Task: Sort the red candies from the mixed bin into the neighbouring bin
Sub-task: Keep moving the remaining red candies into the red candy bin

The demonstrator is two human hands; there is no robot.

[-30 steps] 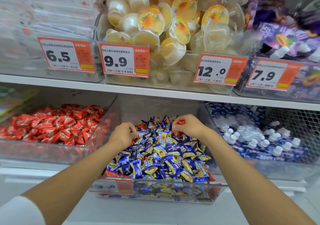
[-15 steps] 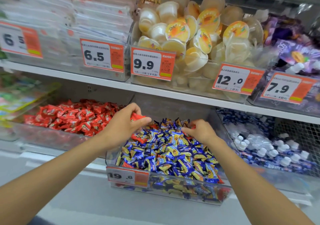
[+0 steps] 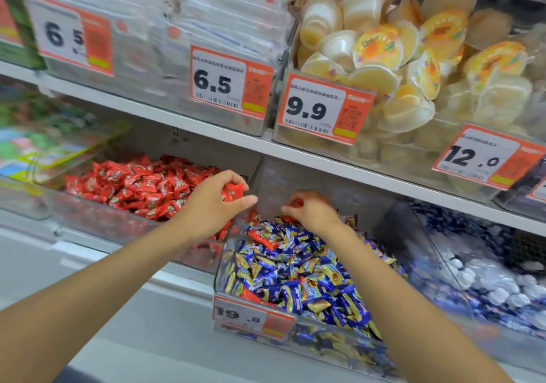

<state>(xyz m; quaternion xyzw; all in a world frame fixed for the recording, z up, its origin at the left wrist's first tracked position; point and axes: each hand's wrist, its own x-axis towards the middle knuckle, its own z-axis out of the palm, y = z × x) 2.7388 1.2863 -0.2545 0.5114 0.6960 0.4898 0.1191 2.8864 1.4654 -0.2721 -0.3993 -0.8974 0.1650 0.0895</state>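
The mixed bin (image 3: 254, 314) is a clear box full of blue-and-yellow wrapped candies with a few red ones, such as a red candy (image 3: 263, 238) near its back left. To its left stands the clear bin of red candies (image 3: 139, 187). My left hand (image 3: 212, 205) is over the wall between the two bins, shut on a red candy (image 3: 232, 191). My right hand (image 3: 310, 209) is at the back of the mixed bin, pinching another red candy (image 3: 295, 202).
The shelf above carries clear bins of white packets (image 3: 206, 28) and jelly cups (image 3: 399, 57), with price tags (image 3: 322, 108) on their fronts. A bin of blue and white items (image 3: 487, 279) stands right of the mixed bin. Green packets (image 3: 44, 149) lie at far left.
My left hand has carried its red candy leftward from the mixed bin toward the red bin. My right hand has lifted a red candy at the back of the mixed bin. The view has swung left.
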